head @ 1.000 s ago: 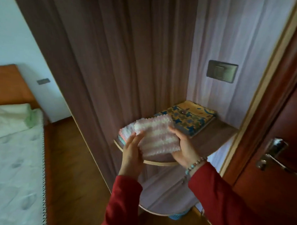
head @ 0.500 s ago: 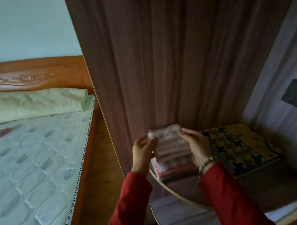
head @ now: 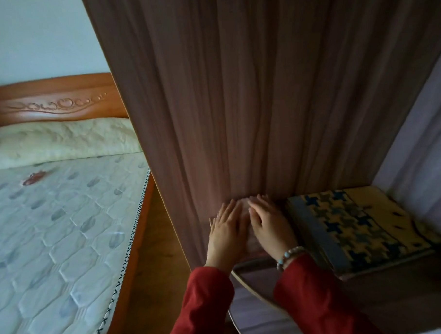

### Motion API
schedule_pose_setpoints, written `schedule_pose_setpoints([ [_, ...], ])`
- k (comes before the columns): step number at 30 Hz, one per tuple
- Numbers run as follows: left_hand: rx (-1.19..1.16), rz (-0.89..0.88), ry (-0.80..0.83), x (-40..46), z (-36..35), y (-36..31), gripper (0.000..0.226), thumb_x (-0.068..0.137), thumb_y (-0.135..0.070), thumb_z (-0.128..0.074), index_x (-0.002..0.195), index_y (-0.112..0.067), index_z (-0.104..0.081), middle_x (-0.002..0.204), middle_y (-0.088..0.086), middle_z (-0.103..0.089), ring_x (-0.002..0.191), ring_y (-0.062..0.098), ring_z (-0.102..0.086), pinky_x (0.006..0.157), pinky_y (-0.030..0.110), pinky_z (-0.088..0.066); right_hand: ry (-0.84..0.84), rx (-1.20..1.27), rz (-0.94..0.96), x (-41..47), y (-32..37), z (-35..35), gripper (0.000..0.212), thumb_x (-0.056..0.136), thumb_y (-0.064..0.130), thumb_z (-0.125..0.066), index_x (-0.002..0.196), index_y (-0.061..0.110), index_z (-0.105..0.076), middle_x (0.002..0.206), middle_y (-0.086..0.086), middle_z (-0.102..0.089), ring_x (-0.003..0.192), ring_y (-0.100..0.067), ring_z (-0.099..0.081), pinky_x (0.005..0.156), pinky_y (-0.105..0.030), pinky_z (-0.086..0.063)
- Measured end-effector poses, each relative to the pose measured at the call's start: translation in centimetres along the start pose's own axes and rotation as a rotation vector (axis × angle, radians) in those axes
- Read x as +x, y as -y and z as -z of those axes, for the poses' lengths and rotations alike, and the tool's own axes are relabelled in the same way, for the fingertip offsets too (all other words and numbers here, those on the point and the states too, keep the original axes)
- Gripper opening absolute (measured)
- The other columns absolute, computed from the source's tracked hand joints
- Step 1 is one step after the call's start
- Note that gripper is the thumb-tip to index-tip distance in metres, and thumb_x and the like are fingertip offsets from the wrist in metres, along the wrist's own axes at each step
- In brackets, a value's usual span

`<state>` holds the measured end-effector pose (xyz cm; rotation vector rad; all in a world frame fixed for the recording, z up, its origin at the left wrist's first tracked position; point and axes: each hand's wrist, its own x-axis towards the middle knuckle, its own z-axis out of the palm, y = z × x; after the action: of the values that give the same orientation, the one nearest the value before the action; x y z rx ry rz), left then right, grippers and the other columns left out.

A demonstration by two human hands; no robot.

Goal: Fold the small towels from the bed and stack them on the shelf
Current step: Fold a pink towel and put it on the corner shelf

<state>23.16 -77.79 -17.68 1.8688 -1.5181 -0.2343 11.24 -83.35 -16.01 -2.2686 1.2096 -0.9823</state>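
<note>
Since half a second ago we have brought the folded towel down from mid-air onto the stack on the shelf (head: 255, 289), and both hands now lie over it.

We judge this the stacking step, nearly done. The bed (head: 52, 224) sits well apart to the left; we see no towels on it. The tall wood panel (head: 237, 115) stands just behind the fingertips, and the patterned cushion (head: 356, 231) is just beside the stack on the right, so room is tight.

Our left hand (head: 227, 232) and right hand (head: 270, 227) press flat, fingers straight and grasping nothing. The towel stack (head: 244, 203) is almost hidden beneath. Next we would lift straight off toward us.
</note>
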Motion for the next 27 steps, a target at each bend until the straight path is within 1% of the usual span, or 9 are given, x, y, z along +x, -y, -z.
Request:
schedule_pose_setpoints([
  [3,-0.04,0.009,-0.032,-1.1,-2.0,1.2,0.089,0.087,-0.077,-0.004,0.15,-0.023,-0.038,0.159,-0.006,-0.026,0.15,0.012,-0.005,0.121,0.021,0.005,0.061,-0.107,0.025,-1.4,-2.0,-2.0,0.056,0.095,0.034,-0.031,0.131,0.002,-0.06,0.138,-0.02,-0.056,0.134,-0.041,-0.045,0.115,-0.032,-0.02],
  [4,-0.061,0.021,-0.034,-1.1,-1.8,0.8,0.091,0.086,-0.078,-0.004,0.15,-0.022,-0.037,0.16,-0.005,-0.025,0.149,0.012,-0.003,0.115,0.012,0.011,0.066,-0.113,0.038,-1.4,-2.2,-2.0,0.056,0.095,0.034,-0.031,0.131,0.002,-0.06,0.138,-0.02,-0.056,0.134,-0.041,-0.045,0.116,-0.033,-0.02],
  [6,-0.078,0.054,-0.012,-1.1,-0.9,-0.2,0.077,0.093,-0.071,-0.019,0.15,-0.022,-0.035,0.161,-0.004,-0.024,0.15,0.013,-0.005,0.114,0.013,0.011,0.092,-0.093,0.053,-1.0,-1.9,-1.6,0.058,0.094,0.036,-0.03,0.129,0.001,-0.061,0.136,-0.021,-0.057,0.132,-0.042,-0.047,0.114,-0.039,-0.029],
  [9,-0.234,0.153,-0.094,-1.4,1.7,-1.6,0.044,0.101,-0.035,-0.049,0.143,-0.02,-0.049,0.153,-0.004,-0.041,0.143,0.007,-0.03,0.122,0.03,-0.019,-0.038,0.06,0.057,-0.2,-0.1,0.4,0.046,0.093,0.032,-0.044,0.115,0.001,-0.07,0.12,-0.022,-0.067,0.117,-0.039,-0.061,0.102,-0.047,-0.045],
  [13,-0.717,0.304,-0.347,-3.8,8.7,-3.8,0.024,0.098,-0.032,-0.056,0.119,-0.026,-0.065,0.116,-0.01,-0.07,0.11,0.005,-0.065,0.101,0.033,-0.05,-0.162,0.493,0.008,0.3,5.0,4.1,0.018,0.096,0.02,-0.06,0.109,0.019,-0.073,0.11,0.004,-0.072,0.109,-0.014,-0.066,0.095,-0.025,-0.047],
  [15,-0.993,0.344,-0.466,-5.3,12.5,-4.0,0.025,0.099,-0.029,-0.054,0.119,-0.019,-0.066,0.114,0.001,-0.073,0.108,0.017,-0.068,0.098,0.037,-0.051,0.004,0.875,-0.144,0.6,8.6,5.1,0.018,0.098,0.022,-0.057,0.106,0.027,-0.072,0.109,0.009,-0.073,0.109,-0.007,-0.065,0.094,-0.026,-0.048],
  [19,-1.424,0.346,-0.639,-9.5,19.8,-3.1,0.03,0.097,-0.024,-0.047,0.12,-0.014,-0.064,0.121,0.01,-0.07,0.113,0.028,-0.065,0.1,0.044,-0.047,0.388,1.597,-0.442,0.4,15.9,4.5,0.026,0.088,0.024,-0.058,0.112,0.016,-0.068,0.113,-0.006,-0.073,0.109,-0.02,-0.068,0.093,-0.036,-0.052],
  [22,-1.572,0.37,-0.765,-13.9,24.4,-1.1,0.033,0.097,-0.03,-0.048,0.121,-0.015,-0.065,0.121,0.008,-0.07,0.11,0.025,-0.068,0.096,0.042,-0.048,0.648,1.757,-0.537,-1.1,21.3,1.5,0.036,0.084,0.032,-0.061,0.116,0.016,-0.067,0.117,-0.008,-0.072,0.108,-0.023,-0.069,0.097,-0.041,-0.049],
  [27,-1.684,0.349,-1.009,-22.1,30.4,4.6,0.033,0.094,-0.03,-0.05,0.121,-0.018,-0.066,0.122,0.005,-0.07,0.106,0.022,-0.069,0.094,0.04,-0.048,0.925,1.757,-0.58,-5.3,30.3,-5.6,0.038,0.085,0.034,-0.063,0.119,0.02,-0.067,0.123,-0.007,-0.07,0.112,-0.025,-0.067,0.096,-0.042,-0.049],
])
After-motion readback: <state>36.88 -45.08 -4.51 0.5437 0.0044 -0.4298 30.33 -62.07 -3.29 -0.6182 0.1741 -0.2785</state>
